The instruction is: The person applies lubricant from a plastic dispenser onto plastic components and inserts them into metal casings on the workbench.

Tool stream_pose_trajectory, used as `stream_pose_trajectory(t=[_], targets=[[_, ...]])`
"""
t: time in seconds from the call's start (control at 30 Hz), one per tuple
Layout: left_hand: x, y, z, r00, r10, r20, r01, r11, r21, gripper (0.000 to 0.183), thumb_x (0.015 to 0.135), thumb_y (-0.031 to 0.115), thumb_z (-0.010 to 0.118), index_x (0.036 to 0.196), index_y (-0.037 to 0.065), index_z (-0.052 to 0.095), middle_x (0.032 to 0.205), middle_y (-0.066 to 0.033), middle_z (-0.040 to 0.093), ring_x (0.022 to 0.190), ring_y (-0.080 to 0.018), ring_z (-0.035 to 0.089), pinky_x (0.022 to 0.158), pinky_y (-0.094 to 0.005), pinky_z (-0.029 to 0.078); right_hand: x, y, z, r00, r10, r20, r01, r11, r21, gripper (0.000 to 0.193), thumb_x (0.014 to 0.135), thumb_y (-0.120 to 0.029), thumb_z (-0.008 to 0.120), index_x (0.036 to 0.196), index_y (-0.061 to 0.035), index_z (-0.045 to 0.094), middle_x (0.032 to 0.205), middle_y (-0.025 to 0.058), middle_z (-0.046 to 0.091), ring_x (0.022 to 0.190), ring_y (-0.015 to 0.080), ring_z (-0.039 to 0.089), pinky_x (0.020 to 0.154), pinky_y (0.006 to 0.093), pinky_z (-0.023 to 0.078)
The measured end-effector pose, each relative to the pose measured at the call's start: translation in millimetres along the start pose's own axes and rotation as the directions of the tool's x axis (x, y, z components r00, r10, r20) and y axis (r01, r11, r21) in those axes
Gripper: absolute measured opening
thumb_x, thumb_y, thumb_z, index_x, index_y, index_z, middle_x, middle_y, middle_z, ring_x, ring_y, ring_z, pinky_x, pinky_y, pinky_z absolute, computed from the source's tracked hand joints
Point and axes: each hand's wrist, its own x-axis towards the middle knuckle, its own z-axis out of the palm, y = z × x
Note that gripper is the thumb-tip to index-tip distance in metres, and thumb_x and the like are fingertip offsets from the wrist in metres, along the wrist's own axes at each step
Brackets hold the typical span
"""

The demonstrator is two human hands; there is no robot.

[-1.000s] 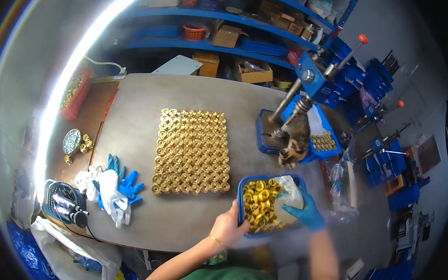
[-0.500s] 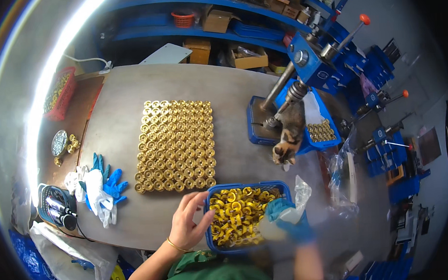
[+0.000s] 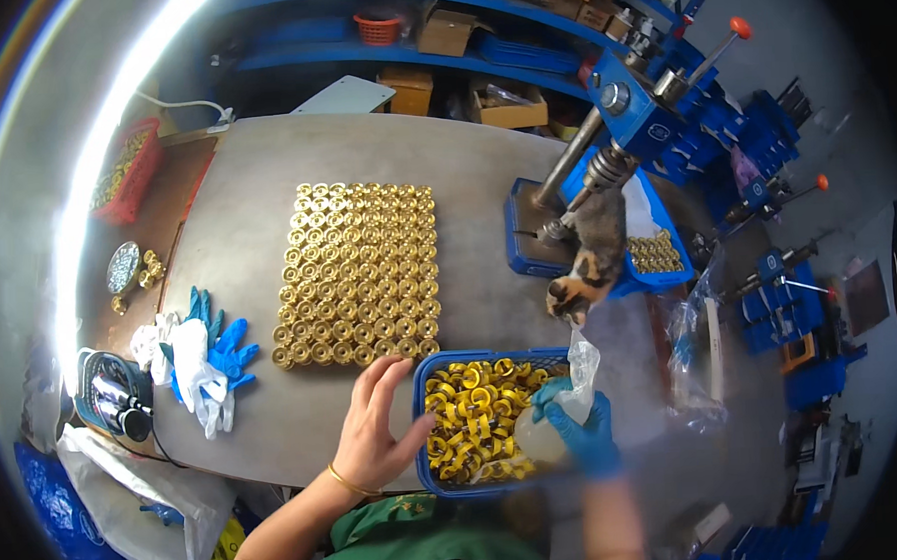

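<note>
My left hand (image 3: 373,435), bare with a gold bangle at the wrist, is open beside the left rim of a blue plastic basket (image 3: 537,356). Its fingers are spread and nothing is in them. The basket holds a heap of gold-yellow, ring-like metal parts (image 3: 471,409). Over its right side, my right hand (image 3: 590,442) in a blue glove grips a translucent plastic bag (image 3: 581,372); the bag's loose top sticks up, and its rounded lower part lies against the parts. Beyond the basket, round brass-coloured parts (image 3: 358,274) stand in tight rows on the table.
A cat (image 3: 593,259) stands beside a blue lever press (image 3: 538,231), its head close to the bag. Behind it is a blue bin (image 3: 668,272) of brass parts. Gloves (image 3: 207,366) lie at the left, near a red basket (image 3: 134,179). Clear plastic wrap (image 3: 694,344) lies right.
The view has shifted slightly, so the table's things sit higher in the picture. The plastic bag's top has swung left. My left hand stays open by the basket.
</note>
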Motion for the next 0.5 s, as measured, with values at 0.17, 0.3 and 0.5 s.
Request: stream_pose_trajectory(t=[0.17,0.3,0.5], targets=[[-49.5,2.1,40.8,0.993,-0.091,0.078,0.103,0.98,-0.172,0.083,0.074,0.024,0.062,0.13,-0.008,0.011,0.129,-0.0319,0.019,0.122,-0.0422,0.022,0.101,-0.0429,0.018,-1.3,10.4,-3.2,0.987,0.048,-0.15,-0.038,0.997,0.071,0.015,0.081,-0.002,0.053,0.097,0.0008,0.055,0.091,0.0086,0.058,0.079,0.0152,0.058,0.074,0.0281,0.047],[-43.4,-4.7,62.6,0.995,-0.053,-0.089,0.023,0.953,-0.304,0.075,0.074,0.017,0.059,0.13,-0.008,0.015,0.13,-0.0319,0.019,0.122,-0.0422,0.022,0.1,-0.0442,0.02,4.8,17.8,-9.3,0.982,0.072,-0.176,-0.059,0.995,0.076,0.016,0.082,-0.002,0.054,0.097,0.0008,0.054,0.093,0.01,0.058,0.079,0.0154,0.059,0.073,0.0282,0.048],[-22.8,-4.7,76.3,0.995,-0.043,-0.094,0.016,0.963,-0.269,0.072,0.076,0.02,0.059,0.13,-0.005,0.019,0.131,-0.0283,0.02,0.121,-0.0411,0.024,0.1,-0.0436,0.021,26.2,23.5,-19.9,0.991,-0.025,-0.131,0.027,0.999,0.018,0.028,0.08,0.001,0.055,0.106,-0.0005,0.046,0.095,0.0113,0.059,0.08,0.0161,0.059,0.074,0.0285,0.048]])
